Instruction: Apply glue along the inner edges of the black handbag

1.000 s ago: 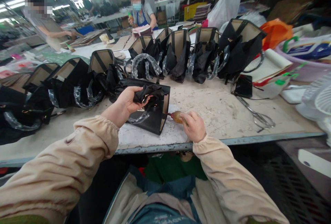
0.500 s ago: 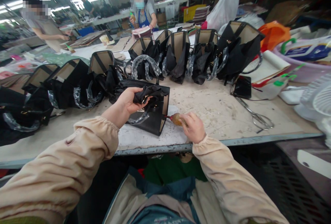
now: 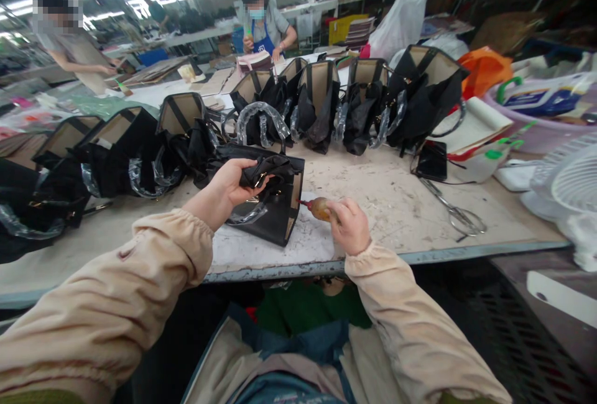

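A black handbag (image 3: 265, 220) lies on its side on a white sheet (image 3: 314, 239) near the table's front edge. My left hand (image 3: 228, 186) is closed on the bag's bunched black fabric, beside a gold-coloured metal fitting. Clear plastic wraps the bag's handle. Between the fingers of my right hand (image 3: 349, 224) is a small amber squeeze bottle (image 3: 319, 208) with a thin red nozzle. Its tip points left at the bag's beige open side; whether it touches I cannot tell.
Several black handbags (image 3: 319, 102) stand in a row behind and to the left. Scissors (image 3: 461, 217), a black phone (image 3: 432, 160), a white fan (image 3: 571, 174) and a pink basin (image 3: 536, 112) are on the right. A co-worker in a blue apron (image 3: 263, 40) stands across the table.
The view has shifted slightly. My left hand keeps its hold on the bag, and the bottle's nozzle stays at the bag's beige side. The co-worker across the table has moved their arms.
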A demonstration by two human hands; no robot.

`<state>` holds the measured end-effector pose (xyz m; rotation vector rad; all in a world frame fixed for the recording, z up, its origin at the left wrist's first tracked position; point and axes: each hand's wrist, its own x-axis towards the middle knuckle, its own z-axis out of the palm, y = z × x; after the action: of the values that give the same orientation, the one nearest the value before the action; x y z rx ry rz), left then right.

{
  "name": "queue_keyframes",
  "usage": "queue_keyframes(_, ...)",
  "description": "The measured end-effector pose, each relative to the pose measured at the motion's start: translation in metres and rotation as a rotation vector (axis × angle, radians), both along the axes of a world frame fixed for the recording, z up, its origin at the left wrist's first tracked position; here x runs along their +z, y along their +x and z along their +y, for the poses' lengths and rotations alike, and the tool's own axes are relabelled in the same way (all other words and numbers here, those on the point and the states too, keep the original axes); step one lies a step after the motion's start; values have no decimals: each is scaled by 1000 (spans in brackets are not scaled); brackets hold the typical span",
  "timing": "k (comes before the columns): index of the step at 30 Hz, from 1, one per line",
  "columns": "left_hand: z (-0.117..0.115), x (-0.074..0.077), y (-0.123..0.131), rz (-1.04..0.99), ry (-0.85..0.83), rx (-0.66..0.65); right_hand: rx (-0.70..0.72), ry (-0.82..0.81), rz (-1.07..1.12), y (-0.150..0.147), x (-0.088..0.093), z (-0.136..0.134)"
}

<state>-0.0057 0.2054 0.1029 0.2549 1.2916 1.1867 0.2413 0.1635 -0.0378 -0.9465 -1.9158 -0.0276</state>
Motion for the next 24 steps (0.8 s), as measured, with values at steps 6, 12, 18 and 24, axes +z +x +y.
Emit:
queue_keyframes(6, 0, 1, 0, 5, -6, -14, -13, 73, 30, 3, 4, 4)
queue_keyframes(12, 1, 1, 1, 6, -4, -12, -17, 43, 26, 3, 3, 4)
queue_keyframes(18, 3, 1, 2, -22, -33, 9, 8, -53, -3, 2, -1, 1)
queue_keyframes(24, 2, 1, 2, -22, -30, 17, 54, -100, -23, 0, -8, -1)
